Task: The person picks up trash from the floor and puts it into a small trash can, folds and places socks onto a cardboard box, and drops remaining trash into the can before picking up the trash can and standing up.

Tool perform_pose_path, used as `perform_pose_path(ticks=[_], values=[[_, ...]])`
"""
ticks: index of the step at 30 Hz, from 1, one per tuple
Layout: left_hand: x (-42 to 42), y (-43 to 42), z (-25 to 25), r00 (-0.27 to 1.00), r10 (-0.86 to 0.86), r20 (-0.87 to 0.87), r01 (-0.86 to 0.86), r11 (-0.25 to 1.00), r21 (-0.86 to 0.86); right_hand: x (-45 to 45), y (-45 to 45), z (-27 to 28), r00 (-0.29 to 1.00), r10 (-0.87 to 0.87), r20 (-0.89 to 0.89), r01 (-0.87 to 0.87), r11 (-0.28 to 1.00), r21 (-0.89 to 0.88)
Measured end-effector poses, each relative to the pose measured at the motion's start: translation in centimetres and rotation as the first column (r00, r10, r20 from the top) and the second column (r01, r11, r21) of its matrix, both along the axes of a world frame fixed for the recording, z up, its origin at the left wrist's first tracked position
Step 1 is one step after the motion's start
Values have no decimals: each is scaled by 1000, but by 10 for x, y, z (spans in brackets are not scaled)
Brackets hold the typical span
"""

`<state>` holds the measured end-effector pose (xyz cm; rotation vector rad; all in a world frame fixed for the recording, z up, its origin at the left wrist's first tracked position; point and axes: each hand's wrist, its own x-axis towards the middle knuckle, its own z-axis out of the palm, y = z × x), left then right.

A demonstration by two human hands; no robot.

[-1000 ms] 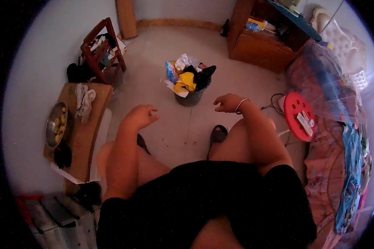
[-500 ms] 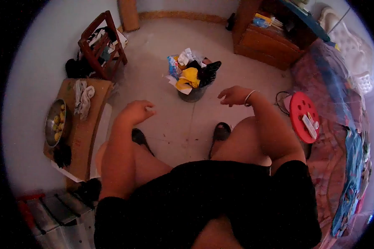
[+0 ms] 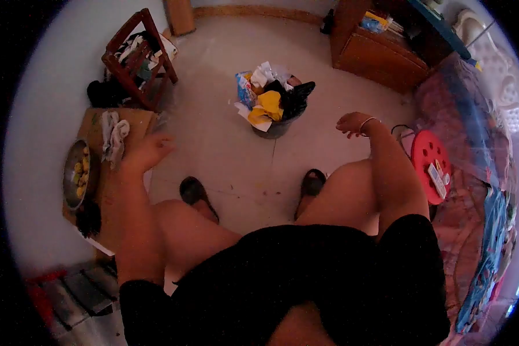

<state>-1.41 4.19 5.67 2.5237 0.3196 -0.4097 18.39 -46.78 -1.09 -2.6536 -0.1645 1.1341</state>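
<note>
My left hand [image 3: 149, 151] is in the air beside the right edge of a cardboard box [image 3: 111, 187], with fingers stretched out and nothing in them. A grey-white cloth [image 3: 115, 135] on the box is nearest to it. On the same box rests a metal bowl [image 3: 70, 179] of small yellow fruits or vegetables. Over the floor to the right, my right hand [image 3: 352, 123], with a bracelet at its wrist, is also free, its fingers bent loosely and apart. Between the hands but farther off stands an overfull waste bin [image 3: 271, 131] with wrappers, a yellow piece and a black plastic bag [image 3: 296, 99].
At the right, a red stool [image 3: 425, 151] bears a white remote [image 3: 437, 180], beside a bed with pink covers [image 3: 461, 242]. A wooden cabinet [image 3: 380, 60] stands at the back right. A wooden chair [image 3: 147, 69] with clothes is at the back left.
My hands have moved apart: the left toward the cardboard box, the right outward toward the stool. Both were free of objects before too. The view has shifted slightly.
</note>
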Motion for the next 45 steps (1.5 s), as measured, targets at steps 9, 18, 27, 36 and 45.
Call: perform_pose_path(ticks=[9, 18, 27, 36, 45], values=[[23, -11, 2, 994, 34, -103, -28, 998, 55, 9, 87, -5, 932, 350, 94, -360, 924, 125], [38, -8, 0, 999, -16, 34, 14, 998, 62, 23, 107, -1, 953, 287, 93, -296, 950, 97], [62, -13, -4, 1000, -8, -27, 7, 999, -50, 44, 106, -14, 965, 261, 28, -262, 958, 120], [71, -17, -12, 998, -24, -58, 23, 999, -24, 52, 98, -19, 990, 141, -14, -138, 978, 154], [70, -23, -10, 998, -37, -58, 35, 999, -27, 50, 95, -13, 995, 84, -52, -79, 992, 93]])
